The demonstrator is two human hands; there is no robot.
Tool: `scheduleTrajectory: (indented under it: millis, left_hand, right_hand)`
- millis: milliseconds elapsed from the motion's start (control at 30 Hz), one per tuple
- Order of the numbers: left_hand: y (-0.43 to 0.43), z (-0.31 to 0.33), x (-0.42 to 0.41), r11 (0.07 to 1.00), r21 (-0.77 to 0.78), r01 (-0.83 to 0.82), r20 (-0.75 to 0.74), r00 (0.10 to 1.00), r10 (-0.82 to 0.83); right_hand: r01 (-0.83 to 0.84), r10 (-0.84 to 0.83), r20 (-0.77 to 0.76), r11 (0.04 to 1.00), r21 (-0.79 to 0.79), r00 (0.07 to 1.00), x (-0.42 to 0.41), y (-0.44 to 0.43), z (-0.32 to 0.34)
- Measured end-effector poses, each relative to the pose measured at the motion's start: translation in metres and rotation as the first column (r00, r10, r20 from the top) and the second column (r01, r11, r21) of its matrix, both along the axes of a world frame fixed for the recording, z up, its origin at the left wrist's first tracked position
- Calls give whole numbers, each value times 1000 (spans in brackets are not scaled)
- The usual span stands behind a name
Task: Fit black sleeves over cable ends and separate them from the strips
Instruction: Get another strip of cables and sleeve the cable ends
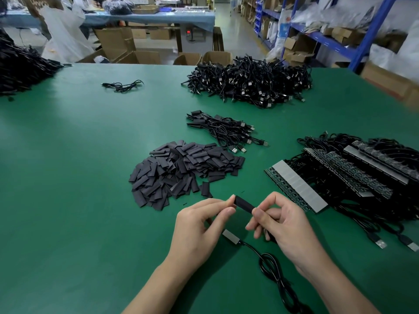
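Fingers (215,201) of left hand (199,232) and right hand (285,230) pinch one black sleeve (244,203); sleeve heap (181,171) lies beyond, strips (299,189) rightward.

A red display (188,32) under the far table (158,18) seems to read 14

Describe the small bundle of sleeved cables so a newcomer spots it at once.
On the green table, find the tangled cable pile at the far edge and the heap of black sleeves nearer. The small bundle lies between them; unlike the pile, its cables lie aligned, sleeves one end, USB plugs the other.
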State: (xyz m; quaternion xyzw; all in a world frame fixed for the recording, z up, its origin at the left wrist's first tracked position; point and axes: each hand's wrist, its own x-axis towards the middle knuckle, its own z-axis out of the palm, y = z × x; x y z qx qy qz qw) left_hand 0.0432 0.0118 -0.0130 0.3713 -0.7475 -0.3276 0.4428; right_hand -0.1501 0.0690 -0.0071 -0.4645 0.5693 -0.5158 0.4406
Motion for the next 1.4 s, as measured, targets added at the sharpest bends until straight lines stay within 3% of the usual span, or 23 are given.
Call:
scheduleTrajectory:
  millis: [200,367,467,733,1033,1167,1267,1400]
  left_hand:
    - [-1,1,-1,999,48,15,-9,1000,-15]
    - [-7,2,-1,926,365,91,-293,956,21]
    - [-11,2,1,877,446,176,-381,924,8]
    - [-20,4,11,865,491,104,-475,864,165]
    - [-21,3,14,890,454,53,-487,851,197]
    - [-23,1,15,886,462,45,-355,925,138]
    - [-23,-3,21,965,259,-29,-17,999,34]
    - [-25,0,29,973,55,223,372,900,-227]
  right_hand:
    - [50,-54,-74,997,-54,996,1,2,4]
    - [-7,-11,-215,997,-82,977,8,5,4]
    - [-40,2,-369,995,-95,929,10,7,2]
    - [-103,83,-699,995,13,710,-18,2,1]
    - [-130,127,-702,990,50,701,-19,3,1]
    - [-12,7,-592,1000,-4,806,-13,2,4]
    - [76,-80,-495,997,-28,865,-12,-3,16]
    - [124,-150,-515,989,-84,844,-14,-38,43]
